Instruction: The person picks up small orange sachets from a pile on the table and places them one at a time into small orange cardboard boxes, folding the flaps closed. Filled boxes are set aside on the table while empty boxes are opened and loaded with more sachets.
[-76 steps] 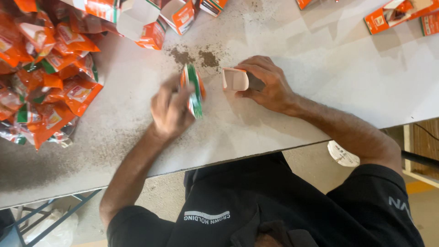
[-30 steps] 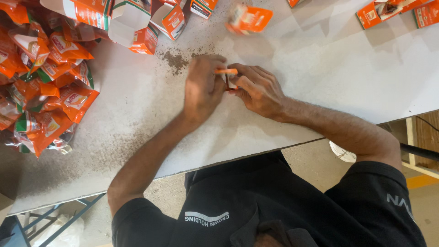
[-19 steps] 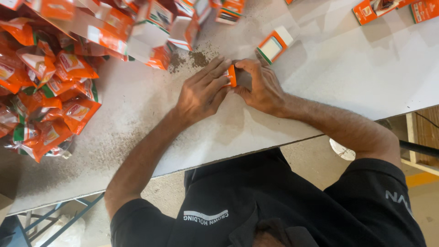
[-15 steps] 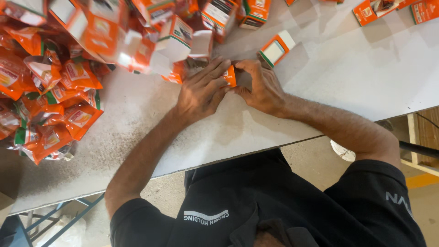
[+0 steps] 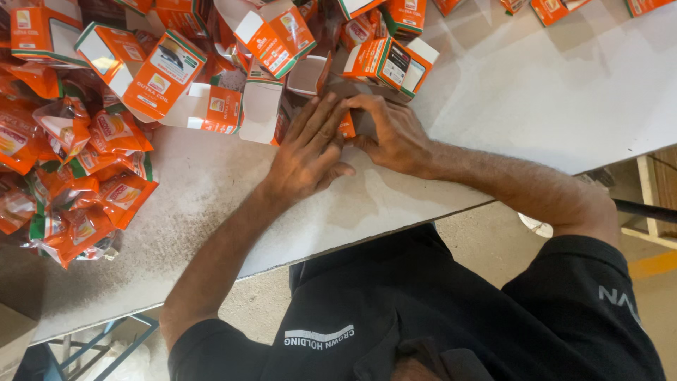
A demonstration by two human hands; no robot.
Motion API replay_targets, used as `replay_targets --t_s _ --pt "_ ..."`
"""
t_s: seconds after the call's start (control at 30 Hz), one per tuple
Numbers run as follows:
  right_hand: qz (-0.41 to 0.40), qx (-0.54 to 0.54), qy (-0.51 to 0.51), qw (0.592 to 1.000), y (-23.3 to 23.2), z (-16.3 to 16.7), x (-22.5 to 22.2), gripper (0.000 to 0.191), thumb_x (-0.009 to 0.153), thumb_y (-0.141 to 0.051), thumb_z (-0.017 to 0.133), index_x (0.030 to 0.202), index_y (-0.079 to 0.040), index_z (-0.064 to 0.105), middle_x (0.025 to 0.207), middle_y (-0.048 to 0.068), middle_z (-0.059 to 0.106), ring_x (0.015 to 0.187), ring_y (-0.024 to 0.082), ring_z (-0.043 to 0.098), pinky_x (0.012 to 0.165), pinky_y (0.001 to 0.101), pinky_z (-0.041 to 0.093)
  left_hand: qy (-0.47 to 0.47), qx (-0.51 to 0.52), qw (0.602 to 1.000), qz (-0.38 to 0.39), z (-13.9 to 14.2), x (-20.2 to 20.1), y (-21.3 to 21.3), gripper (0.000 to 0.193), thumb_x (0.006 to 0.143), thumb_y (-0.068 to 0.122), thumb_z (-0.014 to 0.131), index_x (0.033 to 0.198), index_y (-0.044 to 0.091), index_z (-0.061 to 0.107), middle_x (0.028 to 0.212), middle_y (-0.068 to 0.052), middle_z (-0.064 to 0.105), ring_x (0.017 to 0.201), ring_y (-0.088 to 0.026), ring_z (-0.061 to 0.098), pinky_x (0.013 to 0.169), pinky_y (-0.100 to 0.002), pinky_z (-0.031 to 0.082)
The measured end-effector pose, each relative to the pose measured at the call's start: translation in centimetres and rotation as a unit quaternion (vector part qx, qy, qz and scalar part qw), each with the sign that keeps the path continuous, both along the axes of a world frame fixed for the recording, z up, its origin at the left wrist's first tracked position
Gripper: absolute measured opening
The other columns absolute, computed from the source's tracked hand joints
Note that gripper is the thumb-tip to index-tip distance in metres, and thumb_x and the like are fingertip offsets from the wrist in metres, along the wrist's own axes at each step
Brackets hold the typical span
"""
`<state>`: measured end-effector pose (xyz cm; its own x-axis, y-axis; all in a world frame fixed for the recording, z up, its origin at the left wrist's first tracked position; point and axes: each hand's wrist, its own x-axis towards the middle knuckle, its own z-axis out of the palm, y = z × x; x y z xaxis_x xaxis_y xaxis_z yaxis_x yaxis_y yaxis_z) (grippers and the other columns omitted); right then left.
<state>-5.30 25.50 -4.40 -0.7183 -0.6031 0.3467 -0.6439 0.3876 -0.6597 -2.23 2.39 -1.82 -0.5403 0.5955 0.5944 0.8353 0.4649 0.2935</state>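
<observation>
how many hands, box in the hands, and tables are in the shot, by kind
hands: 2, left hand and right hand
small orange box pressed between them: 1
grey table: 1
total: 4
The loose orange cartons and foil pouches overlap too much to count.

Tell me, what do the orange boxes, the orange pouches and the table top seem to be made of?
Orange boxes: thin printed cardboard, seemingly; open flaps show plain white insides. Orange pouches: glossy plastic film, crinkled with highlights. Table top: matte whitish-grey sheet, perhaps laminate board; uncertain.
</observation>
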Motion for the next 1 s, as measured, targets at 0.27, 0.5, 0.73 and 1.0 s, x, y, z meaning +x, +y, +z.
replay_targets --t_s 0.27,0.5,0.73,1.0 --pt "0.068 0.096 0.216 0.969 6.4 3.5 2.6 0.060 0.074 -0.020 0.086 0.125 -0.004 0.059 0.115 0.015 0.061 0.105 0.035 0.066 0.090 0.0472 0.056 0.067 0.027 0.995 -0.070 -0.5 0.8 2.3 0.026 0.096 0.013 0.079 0.109 -0.001 0.061 0.142 -0.026 0.058 0.138 -0.043 0.054 0.118 -0.056 0.047" --pt "-0.243 0.046 0.135 0.959 12.8 5.4 4.0 0.062 0.108 -0.026 0.078 0.149 0.006 0.045 0.145 0.030 0.047 0.132 0.039 0.055 0.092 0.0443 0.058 0.078 -0.105 0.971 0.198 -1.9 -4.1 12.3 0.051 0.096 0.033 0.072 0.132 -0.002 0.060 0.143 -0.031 0.048 0.101 -0.042 0.060 0.097 -0.059 0.053" --pt "-0.150 -0.086 -0.166 0.971 11.0 3.0 1.9 0.070 0.116 -0.049 0.036 0.157 0.006 0.029 0.158 0.031 0.044 0.144 0.040 0.047 0.114 0.0512 0.041 0.079 -0.074 0.994 0.014 -3.0 -2.7 14.2 0.054 0.093 0.015 0.070 0.142 0.002 0.053 0.148 -0.023 0.043 0.139 -0.048 0.046 0.118 -0.057 0.043" --pt "-0.124 0.202 0.010 0.971 6.1 4.5 3.0 0.073 0.092 -0.056 0.067 0.144 -0.007 0.051 0.144 0.029 0.046 0.116 0.047 0.058 0.083 0.0555 0.055 0.055 -0.102 0.988 -0.100 -3.9 1.9 4.8 0.050 0.085 0.015 0.073 0.131 0.000 0.058 0.160 -0.028 0.036 0.151 -0.046 0.037 0.128 -0.061 0.034"
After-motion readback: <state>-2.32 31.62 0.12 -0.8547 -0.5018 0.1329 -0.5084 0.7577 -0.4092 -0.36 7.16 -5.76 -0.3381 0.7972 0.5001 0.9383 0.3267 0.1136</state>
